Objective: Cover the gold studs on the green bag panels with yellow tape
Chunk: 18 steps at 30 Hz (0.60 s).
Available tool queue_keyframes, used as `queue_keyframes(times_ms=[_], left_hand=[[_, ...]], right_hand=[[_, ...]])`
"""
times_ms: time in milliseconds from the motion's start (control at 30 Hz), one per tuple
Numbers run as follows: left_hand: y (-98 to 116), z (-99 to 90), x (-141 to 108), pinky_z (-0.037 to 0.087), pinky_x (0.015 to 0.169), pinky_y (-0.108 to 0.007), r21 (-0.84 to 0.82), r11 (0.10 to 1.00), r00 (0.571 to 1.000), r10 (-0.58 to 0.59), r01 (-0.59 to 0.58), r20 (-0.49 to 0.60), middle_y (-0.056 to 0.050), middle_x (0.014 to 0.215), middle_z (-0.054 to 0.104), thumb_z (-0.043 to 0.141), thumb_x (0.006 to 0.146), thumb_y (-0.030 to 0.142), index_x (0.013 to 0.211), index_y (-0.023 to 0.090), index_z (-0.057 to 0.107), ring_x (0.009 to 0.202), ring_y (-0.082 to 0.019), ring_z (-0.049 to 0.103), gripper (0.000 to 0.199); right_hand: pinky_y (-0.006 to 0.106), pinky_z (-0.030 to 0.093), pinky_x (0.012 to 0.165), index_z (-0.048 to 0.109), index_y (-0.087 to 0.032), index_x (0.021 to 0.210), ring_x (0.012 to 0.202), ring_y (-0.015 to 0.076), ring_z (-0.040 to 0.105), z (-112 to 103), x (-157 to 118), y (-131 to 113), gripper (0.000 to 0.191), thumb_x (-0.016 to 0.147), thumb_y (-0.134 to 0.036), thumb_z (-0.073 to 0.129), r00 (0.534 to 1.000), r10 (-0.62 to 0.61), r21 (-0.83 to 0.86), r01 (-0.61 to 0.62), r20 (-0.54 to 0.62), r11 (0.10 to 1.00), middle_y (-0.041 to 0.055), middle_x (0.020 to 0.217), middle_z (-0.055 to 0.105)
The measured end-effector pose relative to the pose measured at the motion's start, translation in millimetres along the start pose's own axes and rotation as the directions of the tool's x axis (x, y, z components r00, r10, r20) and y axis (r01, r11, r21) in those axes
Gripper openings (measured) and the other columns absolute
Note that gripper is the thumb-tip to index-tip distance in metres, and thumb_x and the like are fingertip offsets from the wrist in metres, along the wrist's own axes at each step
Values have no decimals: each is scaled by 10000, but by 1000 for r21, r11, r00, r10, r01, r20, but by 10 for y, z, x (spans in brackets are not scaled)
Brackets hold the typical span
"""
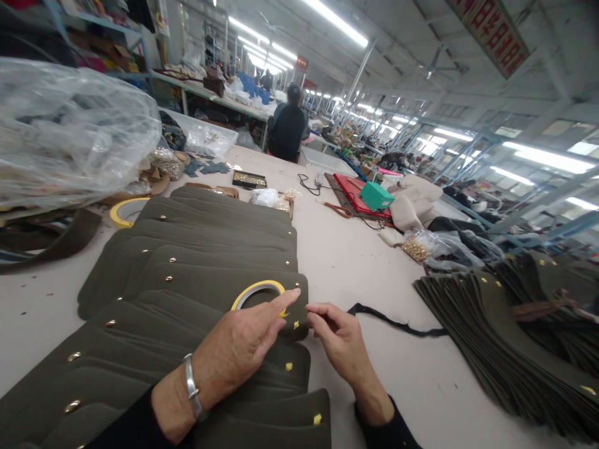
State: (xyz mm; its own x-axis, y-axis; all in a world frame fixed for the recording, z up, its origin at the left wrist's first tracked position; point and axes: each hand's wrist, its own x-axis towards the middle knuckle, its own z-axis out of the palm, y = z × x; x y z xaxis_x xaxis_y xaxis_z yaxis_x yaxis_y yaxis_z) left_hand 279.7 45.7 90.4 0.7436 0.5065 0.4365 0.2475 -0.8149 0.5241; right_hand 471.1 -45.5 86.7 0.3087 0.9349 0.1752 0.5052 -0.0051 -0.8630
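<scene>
My left hand (238, 340), with a silver bracelet at the wrist, is closed on a roll of yellow tape (256, 288). Its index finger points forward, and a loose tape end shows by the fingertips. Just right of it, my right hand (339, 340) has thumb and fingers pinched together; anything between them is too small to make out. Both hands are over the right edge of overlapping dark green panels (196, 265). These panels carry gold-coloured studs (111, 323), and several nearer ones have small yellow tape pieces (317, 419) near their right ends.
Banded stacks of dark green strips (496, 337) lie at the right, beside a black strap (397, 321). Another yellow tape roll (125, 213) and a large plastic bag (70, 137) are at left. Farther back are a green box (377, 196) and a person (287, 128).
</scene>
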Motion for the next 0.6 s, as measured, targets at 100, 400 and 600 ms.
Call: queue_keyframes(times_ms=[100, 400, 600], left_hand=[[1, 25, -14, 565, 806, -249, 49, 998, 998, -42, 40, 43, -61, 1229, 663, 397, 967, 229, 1437, 214, 261, 1014, -175, 681, 489], [26, 61, -36, 545, 713, -259, 37, 999, 992, -32, 28, 125, -33, 1024, 716, 383, 964, 206, 1337, 210, 305, 852, -170, 706, 381], [72, 19, -15, 498, 669, -280, 68, 997, 981, -41, 29, 188, -9, 884, 676, 369, 946, 153, 1030, 221, 512, 793, -174, 666, 179]], right_hand=[[292, 524, 731, 689, -197, 978, 798, 168, 638, 24, -32, -142, 161, 880, -169, 565, 969, -248, -31, 247, -11, 968, 56, 917, 702], [300, 506, 719, 627, -204, 928, 788, 171, 612, 182, -30, -146, 167, 889, -98, 504, 874, -479, -201, 486, 83, 851, 56, 841, 672], [277, 480, 627, 599, -198, 843, 664, 157, 588, 260, -55, -94, 164, 843, -84, 482, 854, -520, -317, 501, 26, 806, 42, 733, 644]])
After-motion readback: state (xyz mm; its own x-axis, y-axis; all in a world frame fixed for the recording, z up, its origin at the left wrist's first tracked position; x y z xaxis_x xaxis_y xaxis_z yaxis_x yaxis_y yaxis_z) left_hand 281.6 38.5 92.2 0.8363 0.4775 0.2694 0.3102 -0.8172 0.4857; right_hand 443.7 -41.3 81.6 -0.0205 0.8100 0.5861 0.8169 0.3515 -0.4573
